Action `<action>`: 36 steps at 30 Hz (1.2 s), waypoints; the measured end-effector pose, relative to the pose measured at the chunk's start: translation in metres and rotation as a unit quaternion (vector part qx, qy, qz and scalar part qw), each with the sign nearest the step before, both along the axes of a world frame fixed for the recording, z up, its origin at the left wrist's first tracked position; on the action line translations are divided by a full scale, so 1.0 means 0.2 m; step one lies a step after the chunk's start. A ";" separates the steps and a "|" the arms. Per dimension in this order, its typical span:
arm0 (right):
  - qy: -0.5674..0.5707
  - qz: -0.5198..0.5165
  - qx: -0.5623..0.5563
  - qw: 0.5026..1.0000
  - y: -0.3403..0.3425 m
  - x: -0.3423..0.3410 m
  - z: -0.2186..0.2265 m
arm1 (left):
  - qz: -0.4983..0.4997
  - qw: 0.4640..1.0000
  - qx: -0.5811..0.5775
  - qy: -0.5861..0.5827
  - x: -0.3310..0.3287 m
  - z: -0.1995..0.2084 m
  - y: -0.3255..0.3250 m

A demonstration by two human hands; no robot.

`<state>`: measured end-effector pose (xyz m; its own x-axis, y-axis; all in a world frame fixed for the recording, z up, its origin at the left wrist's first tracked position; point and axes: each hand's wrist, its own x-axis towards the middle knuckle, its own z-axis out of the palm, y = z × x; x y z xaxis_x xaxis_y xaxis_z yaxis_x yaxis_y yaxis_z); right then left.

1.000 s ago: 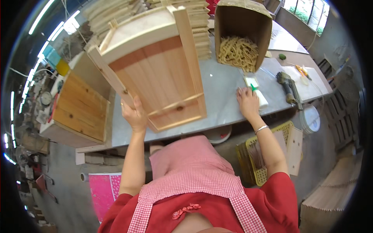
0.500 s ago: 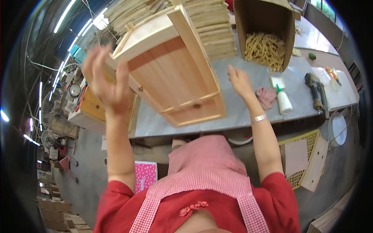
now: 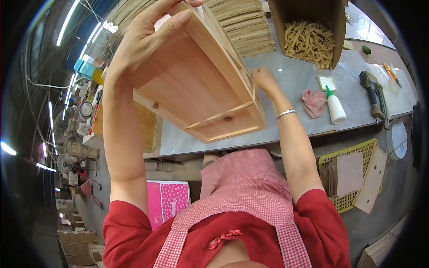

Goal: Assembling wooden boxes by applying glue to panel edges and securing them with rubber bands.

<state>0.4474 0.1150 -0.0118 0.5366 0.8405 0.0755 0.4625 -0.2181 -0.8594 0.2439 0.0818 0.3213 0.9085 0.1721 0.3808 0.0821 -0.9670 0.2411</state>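
Observation:
A pale wooden box (image 3: 192, 76) stands tilted on the grey worktop, its broad panel facing me. My left hand (image 3: 147, 40) is closed on its upper end, thumb on the front and fingers over the top edge. Across the lower part of the panel runs a narrow tan band (image 3: 214, 117), which looks like a rubber band. At the box's right side my right hand (image 3: 263, 79) is closed, fingers curled; what they hold, if anything, is hidden.
Behind stand stacked wooden slats (image 3: 243, 27) and a cardboard box (image 3: 279, 31) of tan bands (image 3: 308, 42). To the right lie a pink cloth (image 3: 313, 103), a white glue bottle (image 3: 336, 109) and a nail gun (image 3: 373, 96). Below is a yellow crate (image 3: 344, 203) with boards.
My left hand has come up from the box's left side and taken hold of its upper end. My right hand has moved left against the box, its fingers now curled in.

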 end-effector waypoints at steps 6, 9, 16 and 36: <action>0.060 -0.006 0.299 0.952 -0.28 -0.05 0.66 | -0.400 0.892 -0.169 -0.123 0.12 -0.14 0.36; 0.042 0.058 0.322 0.944 -0.62 -0.32 0.67 | 0.040 0.997 -0.038 -0.056 0.00 -0.04 0.03; 0.001 0.054 0.512 0.857 -0.82 -0.37 1.00 | 0.059 0.992 0.067 -0.084 -0.07 -0.10 0.16; -0.192 0.033 0.642 0.742 -0.17 -0.36 1.24 | 0.347 0.717 -0.424 -0.431 -1.05 -1.22 0.56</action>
